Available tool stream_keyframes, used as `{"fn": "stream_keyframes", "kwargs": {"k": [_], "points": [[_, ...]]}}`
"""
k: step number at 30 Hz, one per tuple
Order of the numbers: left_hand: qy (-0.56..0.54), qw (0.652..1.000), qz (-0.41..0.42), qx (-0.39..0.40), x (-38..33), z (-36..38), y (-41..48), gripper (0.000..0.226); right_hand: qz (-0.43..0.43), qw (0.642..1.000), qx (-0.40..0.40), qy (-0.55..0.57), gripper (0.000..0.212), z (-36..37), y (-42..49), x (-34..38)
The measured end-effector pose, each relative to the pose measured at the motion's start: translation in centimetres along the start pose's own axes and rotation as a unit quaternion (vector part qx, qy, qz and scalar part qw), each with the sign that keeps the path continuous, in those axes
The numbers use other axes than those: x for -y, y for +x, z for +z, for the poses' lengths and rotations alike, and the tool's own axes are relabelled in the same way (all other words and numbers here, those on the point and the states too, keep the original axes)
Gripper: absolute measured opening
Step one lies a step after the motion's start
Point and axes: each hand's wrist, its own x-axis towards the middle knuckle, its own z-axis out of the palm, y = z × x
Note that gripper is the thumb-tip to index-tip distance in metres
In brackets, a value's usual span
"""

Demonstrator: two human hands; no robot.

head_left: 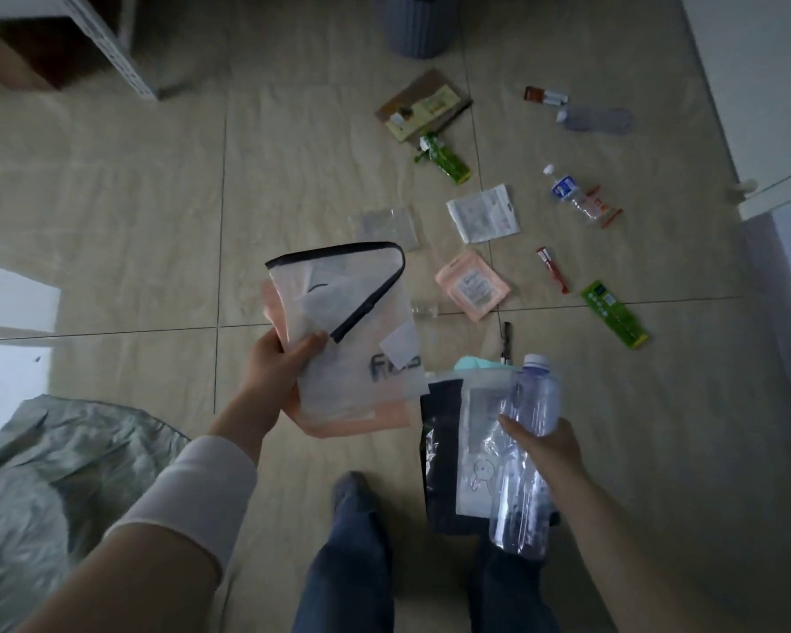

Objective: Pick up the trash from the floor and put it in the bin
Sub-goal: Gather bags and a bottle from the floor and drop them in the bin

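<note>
My left hand (277, 363) grips a stack of flat plastic bags (352, 331), a translucent zip pouch with a black edge on top of pink ones. My right hand (544, 445) holds an empty clear plastic bottle (528, 454) together with a black and a white plastic bag (448, 459). The grey ribbed bin (414, 27) stands at the far top of the view. Between me and the bin, trash lies on the tiled floor: a pink packet (472, 290), a white packet (482, 213), green wrappers (615, 314), a red stick wrapper (552, 269), a small labelled bottle (572, 194).
A flattened cardboard piece (423, 105) and a clear bottle (597, 119) lie near the bin. A perforated metal shelf leg (124, 52) stands at top left. A crumpled grey-green sheet (42, 486) lies at lower left. A white door and wall (768, 107) run along the right. My legs are below.
</note>
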Motion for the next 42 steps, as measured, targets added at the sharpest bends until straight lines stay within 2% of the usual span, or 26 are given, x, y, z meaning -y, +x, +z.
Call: {"fn": "stream_keyframes", "kwargs": {"k": [3,9,17,19,28,33,38,42], "points": [[-0.008,0.999,0.013,-0.03,-0.6,-4.6,2.0,0.008,-0.008,0.998,0.036,0.054,0.077,4.8,-1.4,2.6],[-0.02,0.998,0.027,-0.053,-2.3,-7.4,5.8,0.007,-0.025,0.992,0.105,0.064,0.055,9.0,-2.3,6.4],[-0.035,0.998,0.028,-0.041,-8.2,-7.7,9.5,0.011,-0.02,0.987,0.15,0.063,0.044,11.7,-2.6,13.4],[-0.042,0.998,0.028,-0.042,-9.6,-8.4,11.0,0.019,-0.015,0.987,0.144,0.066,0.043,12.9,-2.9,15.6],[-0.054,0.998,0.014,-0.01,-15.7,-16.7,23.5,0.029,0.025,0.993,0.093,0.072,0.062,23.8,-1.8,26.1],[-0.032,0.999,0.021,0.016,-19.6,-22.7,29.8,0.009,0.035,0.989,0.065,0.124,0.054,30.5,-2.3,32.2],[0.009,0.999,0.019,0.025,-23.0,-26.4,33.9,0.01,0.026,0.984,0.039,0.173,0.055,34.1,-2.3,37.7],[0.015,0.999,0.016,0.03,-26.2,-25.5,37.5,0.009,0.021,0.982,0.037,0.182,0.056,34.0,-1.8,41.8]]}}
